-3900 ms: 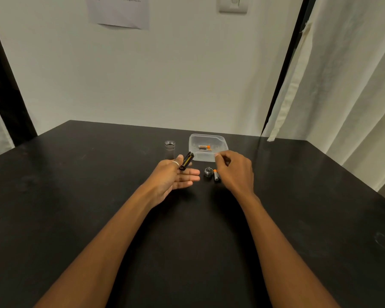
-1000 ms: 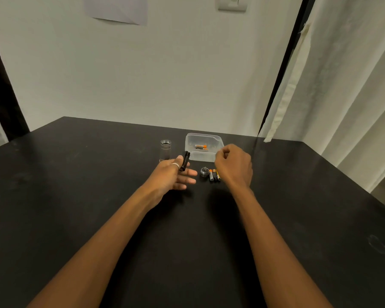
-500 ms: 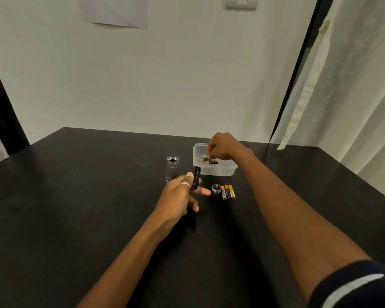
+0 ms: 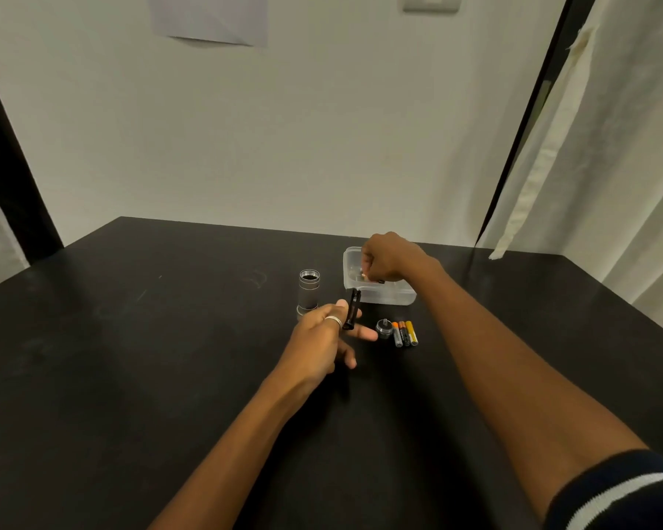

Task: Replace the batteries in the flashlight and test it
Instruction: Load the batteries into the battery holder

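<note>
**Clear plastic box under your right hand, black carrier upright in your left**

Clear plastic is where your right hand (image 4: 389, 258) is working: it reaches over the far-side container (image 4: 383, 296) with fingers curled down into it, pinched around something small with an orange tip, probably a fresh battery, though the knuckles hide most of it. Your left hand (image 4: 324, 340) sits nearer you and to the left, thumb and forefinger closed narrowly on the black battery carrier (image 4: 352, 308), the other fingers spread loose. The carrier's long axis stands nearly upright, tipped slightly away from you, its top just short of the container's near wall.

That is the relation the coming move turns on: the carrier lies toward you and to the left of your right hand, so the battery has a short way to travel, back and down-left. You will likely need to tilt the carrier so an open slot faces the incoming battery.

Three used batteries (image 4: 405, 333) lie side by side on the tabletop (image 4: 131, 357), long axes pointing toward you, touching or nearly touching the small tail cap (image 4: 383, 326) on their left. They sit right below your path, so keep your wrist high. The flashlight body (image 4: 309, 292) stands upright, open end up, just behind your left hand; a wide sweep could topple it. Everywhere else the tabletop gives open room, and its edges are well apart from the work.
</note>
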`<action>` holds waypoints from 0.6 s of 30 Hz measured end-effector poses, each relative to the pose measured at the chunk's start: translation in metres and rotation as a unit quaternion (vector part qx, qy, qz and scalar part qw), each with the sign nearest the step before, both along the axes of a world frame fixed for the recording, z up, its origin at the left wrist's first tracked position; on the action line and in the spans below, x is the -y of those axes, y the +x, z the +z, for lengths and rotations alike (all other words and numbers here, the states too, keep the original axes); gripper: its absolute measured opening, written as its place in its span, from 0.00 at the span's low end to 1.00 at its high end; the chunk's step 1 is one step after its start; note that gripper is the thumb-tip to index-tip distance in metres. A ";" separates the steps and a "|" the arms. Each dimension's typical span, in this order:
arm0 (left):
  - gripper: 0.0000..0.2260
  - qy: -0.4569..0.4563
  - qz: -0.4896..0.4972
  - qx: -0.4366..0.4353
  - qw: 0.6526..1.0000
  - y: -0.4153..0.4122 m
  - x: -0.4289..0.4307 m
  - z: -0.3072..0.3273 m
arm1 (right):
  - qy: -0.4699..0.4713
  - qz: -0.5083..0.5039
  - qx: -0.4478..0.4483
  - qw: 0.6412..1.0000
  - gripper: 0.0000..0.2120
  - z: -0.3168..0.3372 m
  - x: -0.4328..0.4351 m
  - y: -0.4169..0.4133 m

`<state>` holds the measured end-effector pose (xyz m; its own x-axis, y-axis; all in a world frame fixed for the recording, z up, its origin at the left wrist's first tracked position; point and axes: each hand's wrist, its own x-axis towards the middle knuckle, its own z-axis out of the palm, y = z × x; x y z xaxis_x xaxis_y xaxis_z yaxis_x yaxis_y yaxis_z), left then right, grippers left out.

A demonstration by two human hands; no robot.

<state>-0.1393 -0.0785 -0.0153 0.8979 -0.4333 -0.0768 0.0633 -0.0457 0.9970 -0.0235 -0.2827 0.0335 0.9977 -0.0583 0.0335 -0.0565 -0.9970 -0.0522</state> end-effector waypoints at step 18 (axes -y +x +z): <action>0.17 -0.012 0.000 0.011 1.000 -0.011 -0.005 0.007 | 0.435 -0.001 0.369 0.821 0.03 -0.016 -0.059 -0.166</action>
